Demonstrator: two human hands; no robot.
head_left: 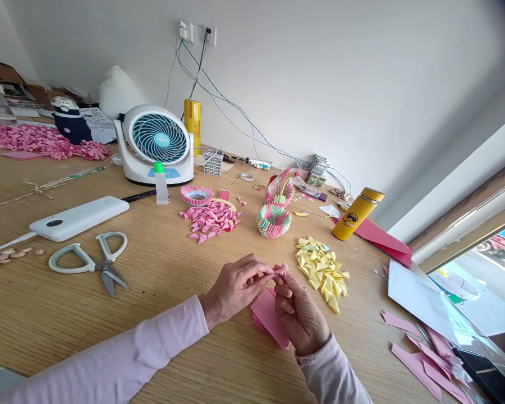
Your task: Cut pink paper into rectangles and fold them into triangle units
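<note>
My left hand (240, 285) and my right hand (299, 314) meet above the table, both closed on one small folded piece of pink paper (279, 271). Fingertips cover most of that piece. Below them lies a stack of pink paper rectangles (271, 317), partly hidden by my right hand. A pile of yellow folded paper triangles (322, 269) is to the right of my hands. Beyond my hands is a heap of pink folded paper triangles (212, 219). Two round woven-looking paper baskets, one pink and green (273, 220) and one pink with a handle (279, 191), stand farther back.
White-handled scissors (105, 266) lie spread at the left, near a white power strip-like device (82, 217). A fan (157, 143) and a small green-capped bottle (161, 185) stand behind. Toward the right are a yellow flask (357, 216) and pink paper strips (416, 370).
</note>
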